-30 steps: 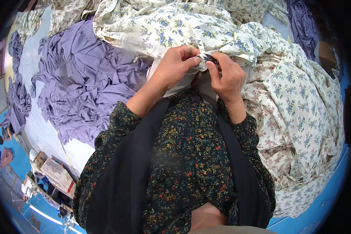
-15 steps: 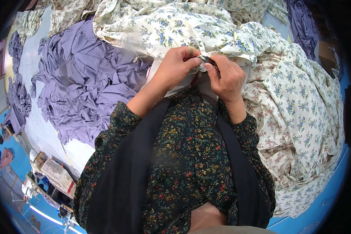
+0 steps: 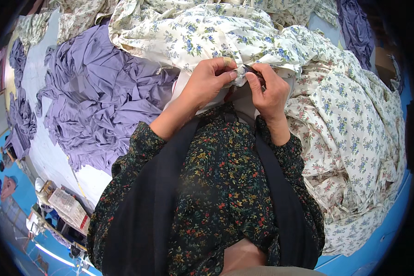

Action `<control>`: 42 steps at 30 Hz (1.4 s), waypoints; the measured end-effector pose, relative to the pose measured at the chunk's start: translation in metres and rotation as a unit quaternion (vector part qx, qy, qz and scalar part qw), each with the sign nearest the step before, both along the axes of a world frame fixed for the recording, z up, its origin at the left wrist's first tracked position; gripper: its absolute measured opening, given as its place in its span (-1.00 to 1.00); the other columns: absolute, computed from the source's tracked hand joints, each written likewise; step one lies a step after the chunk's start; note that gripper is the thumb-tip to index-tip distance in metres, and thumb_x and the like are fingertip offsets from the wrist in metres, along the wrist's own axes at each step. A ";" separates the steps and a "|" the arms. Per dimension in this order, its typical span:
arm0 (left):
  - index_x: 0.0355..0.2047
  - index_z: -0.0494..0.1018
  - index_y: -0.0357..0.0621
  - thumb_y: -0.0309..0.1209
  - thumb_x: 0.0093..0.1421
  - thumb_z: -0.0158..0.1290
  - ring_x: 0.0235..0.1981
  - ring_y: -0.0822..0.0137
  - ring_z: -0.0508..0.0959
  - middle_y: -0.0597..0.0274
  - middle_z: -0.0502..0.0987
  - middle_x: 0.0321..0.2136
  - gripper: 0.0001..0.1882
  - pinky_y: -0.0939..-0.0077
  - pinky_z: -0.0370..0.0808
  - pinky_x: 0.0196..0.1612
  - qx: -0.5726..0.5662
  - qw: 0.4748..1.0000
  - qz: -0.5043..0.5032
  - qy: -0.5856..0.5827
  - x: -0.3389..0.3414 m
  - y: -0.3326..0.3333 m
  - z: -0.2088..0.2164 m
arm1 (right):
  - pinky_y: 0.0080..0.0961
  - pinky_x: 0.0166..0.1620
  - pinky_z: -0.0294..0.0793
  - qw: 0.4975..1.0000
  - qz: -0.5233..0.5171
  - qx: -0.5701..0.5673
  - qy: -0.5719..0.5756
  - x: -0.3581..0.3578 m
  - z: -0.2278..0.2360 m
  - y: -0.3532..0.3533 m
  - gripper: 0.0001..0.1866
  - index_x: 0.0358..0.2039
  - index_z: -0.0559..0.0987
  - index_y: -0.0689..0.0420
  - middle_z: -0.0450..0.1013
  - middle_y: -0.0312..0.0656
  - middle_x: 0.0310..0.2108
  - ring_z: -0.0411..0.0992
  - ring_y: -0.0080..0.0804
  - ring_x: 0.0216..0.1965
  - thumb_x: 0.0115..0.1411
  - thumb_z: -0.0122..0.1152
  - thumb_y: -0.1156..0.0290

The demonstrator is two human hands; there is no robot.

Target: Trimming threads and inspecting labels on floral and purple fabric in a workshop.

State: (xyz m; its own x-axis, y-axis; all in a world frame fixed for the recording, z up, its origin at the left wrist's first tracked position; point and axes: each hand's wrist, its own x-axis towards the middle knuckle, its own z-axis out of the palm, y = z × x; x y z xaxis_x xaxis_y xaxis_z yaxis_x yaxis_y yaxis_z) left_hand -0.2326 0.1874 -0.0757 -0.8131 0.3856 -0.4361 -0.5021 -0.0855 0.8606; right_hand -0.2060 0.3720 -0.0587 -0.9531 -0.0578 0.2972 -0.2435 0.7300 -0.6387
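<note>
White cloth with blue flowers lies bunched in front of me, its near edge drawn up between my hands. My left hand is closed, pinching a gathered bit of that cloth between thumb and fingers; a yellowish wrap circles one finger. Just to the right, my right hand grips a small dark pointed tool. The tool's tip points left toward the pinched cloth, close to it. Most of the tool is hidden by the fingers, so its exact kind does not show.
A heap of purple cloth spreads over the pale table on the left. More floral cloth is piled high on the right. Dark purple cloth hangs at the far right. A box-like stack stands lower left.
My right hand has turned slightly and moved a little away from the left, so more of the dark tool shows. The left hand keeps its pinch on the cloth, nearly still.
</note>
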 end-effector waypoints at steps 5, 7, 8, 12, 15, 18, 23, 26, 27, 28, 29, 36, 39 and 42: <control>-0.21 0.52 -0.31 -0.53 0.17 0.14 -0.30 0.56 0.49 0.36 0.56 -0.34 -0.82 0.64 0.43 -0.18 -0.012 1.000 0.008 -0.013 0.001 0.001 0.001 | -0.41 -0.49 0.41 1.000 -0.012 -0.014 -0.023 0.005 0.000 0.004 -0.81 -0.35 0.53 0.11 0.50 -0.17 -0.55 0.49 -0.25 -0.56 0.18 0.22 0.25; -0.21 0.53 -0.31 -0.54 0.17 0.14 -0.31 0.56 0.49 0.36 0.56 -0.34 -0.83 0.65 0.43 -0.19 -0.017 1.000 0.006 -0.007 0.001 0.002 0.001 | -0.41 -0.49 0.40 0.999 -0.010 -0.025 -0.033 0.004 0.000 0.002 -0.80 -0.36 0.53 0.11 0.50 -0.17 -0.56 0.49 -0.26 -0.56 0.19 0.22 0.25; -0.21 0.53 -0.31 -0.54 0.17 0.14 -0.31 0.56 0.49 0.36 0.56 -0.34 -0.83 0.65 0.43 -0.19 -0.017 1.000 0.004 -0.007 0.001 0.001 0.001 | -0.42 -0.49 0.40 0.998 -0.008 -0.035 -0.044 0.004 -0.001 0.001 -0.80 -0.36 0.53 0.12 0.49 -0.17 -0.57 0.49 -0.27 -0.57 0.19 0.21 0.24; -0.22 0.54 -0.30 -0.54 0.17 0.14 -0.32 0.56 0.49 0.36 0.56 -0.34 -0.83 0.65 0.43 -0.20 -0.031 0.999 -0.021 0.000 -0.001 0.000 0.000 | -0.43 -0.49 0.40 0.995 -0.006 -0.077 -0.065 0.004 -0.002 0.001 -0.80 -0.35 0.53 0.13 0.49 -0.15 -0.57 0.49 -0.28 -0.57 0.20 0.20 0.25; -0.20 0.53 -0.30 -0.53 0.17 0.14 -0.32 0.56 0.49 0.34 0.56 -0.34 -0.82 0.65 0.43 -0.20 -0.007 1.000 -0.002 -0.019 0.001 0.002 -0.001 | -0.44 -0.48 0.41 0.980 -0.007 -0.158 -0.119 0.008 -0.002 0.006 -0.80 -0.33 0.52 0.14 0.49 -0.13 -0.57 0.49 -0.27 -0.56 0.20 0.21 0.26; -0.19 0.52 -0.30 -0.52 0.17 0.15 -0.32 0.56 0.49 0.33 0.57 -0.34 -0.81 0.65 0.43 -0.21 0.013 0.999 0.018 -0.046 -0.001 0.002 0.002 | -0.43 -0.47 0.42 0.987 -0.024 -0.136 -0.076 0.011 -0.005 0.008 -0.80 -0.31 0.52 0.15 0.49 -0.14 -0.53 0.49 -0.25 -0.55 0.17 0.24 0.29; -0.19 0.52 -0.31 -0.51 0.16 0.17 -0.33 0.56 0.50 0.34 0.57 -0.34 -0.79 0.66 0.43 -0.22 0.011 0.998 0.026 -0.058 -0.003 0.002 0.005 | -0.39 -0.43 0.43 0.997 0.013 0.046 0.059 0.010 -0.008 0.003 -0.79 -0.30 0.53 0.13 0.51 -0.19 -0.46 0.47 -0.23 -0.53 0.11 0.29 0.31; -0.20 0.52 -0.31 -0.50 0.16 0.17 -0.33 0.56 0.50 0.34 0.57 -0.33 -0.79 0.65 0.43 -0.21 0.007 0.998 0.010 -0.064 -0.004 0.003 0.007 | -0.39 -0.42 0.43 0.993 0.013 0.072 0.088 0.009 -0.012 0.006 -0.78 -0.30 0.54 0.12 0.51 -0.17 -0.44 0.48 -0.18 -0.50 0.10 0.30 0.30; -0.20 0.52 -0.31 -0.50 0.16 0.17 -0.32 0.55 0.50 0.33 0.56 -0.33 -0.79 0.64 0.43 -0.21 0.012 0.998 0.011 -0.066 -0.005 0.003 0.008 | -0.39 -0.42 0.43 0.993 0.012 0.073 0.088 0.008 -0.012 0.008 -0.78 -0.30 0.54 0.12 0.51 -0.17 -0.44 0.48 -0.18 -0.50 0.10 0.30 0.30; -0.20 0.52 -0.31 -0.49 0.16 0.17 -0.32 0.55 0.50 0.33 0.56 -0.33 -0.79 0.64 0.43 -0.21 0.017 0.998 0.013 -0.067 -0.004 0.003 0.007 | -0.43 -0.43 0.42 0.991 0.015 0.090 0.095 0.008 -0.014 0.009 -0.80 -0.29 0.54 0.14 0.51 -0.18 -0.45 0.48 -0.25 -0.50 0.12 0.28 0.32; -0.20 0.52 -0.31 -0.49 0.16 0.17 -0.32 0.55 0.50 0.33 0.56 -0.33 -0.79 0.64 0.43 -0.21 0.016 0.998 0.014 -0.067 -0.004 0.002 0.006 | -0.47 -0.43 0.41 0.989 0.017 0.106 0.103 0.008 -0.015 0.010 -0.81 -0.29 0.53 0.15 0.50 -0.20 -0.45 0.48 -0.33 -0.50 0.15 0.27 0.34; -0.03 0.43 -0.29 -0.52 0.17 0.13 -0.23 0.46 0.49 0.27 0.54 -0.26 -0.66 0.57 0.41 -0.09 0.038 0.998 0.027 -0.040 0.001 0.007 0.006 | -0.79 -0.36 0.31 0.899 -0.049 -0.395 -0.184 0.004 0.018 -0.003 -0.75 -0.21 0.54 0.27 0.48 -0.37 -0.41 0.35 -0.73 -0.46 0.18 0.29 0.37; -0.02 0.45 -0.21 -0.61 0.12 0.08 -0.19 0.34 0.48 0.26 0.50 -0.28 -0.62 0.46 0.40 -0.04 -0.034 0.980 0.037 0.192 0.003 0.012 0.012 | -0.79 -0.36 0.31 0.833 -0.051 -0.475 -0.281 -0.009 0.001 -0.002 -0.77 -0.20 0.55 0.26 0.48 -0.35 -0.42 0.37 -0.73 -0.45 0.18 0.28 0.42; -0.15 0.54 -0.16 -0.70 -0.01 0.02 -0.18 0.22 0.47 0.23 0.46 -0.33 -0.62 0.36 0.38 -0.02 -0.098 0.874 -0.049 0.474 0.006 0.008 0.045 | -0.77 -0.38 0.32 0.806 -0.043 -0.550 -0.214 -0.010 0.001 -0.002 -0.85 -0.25 0.57 0.23 0.49 -0.34 -0.45 0.39 -0.72 -0.46 0.19 0.25 0.45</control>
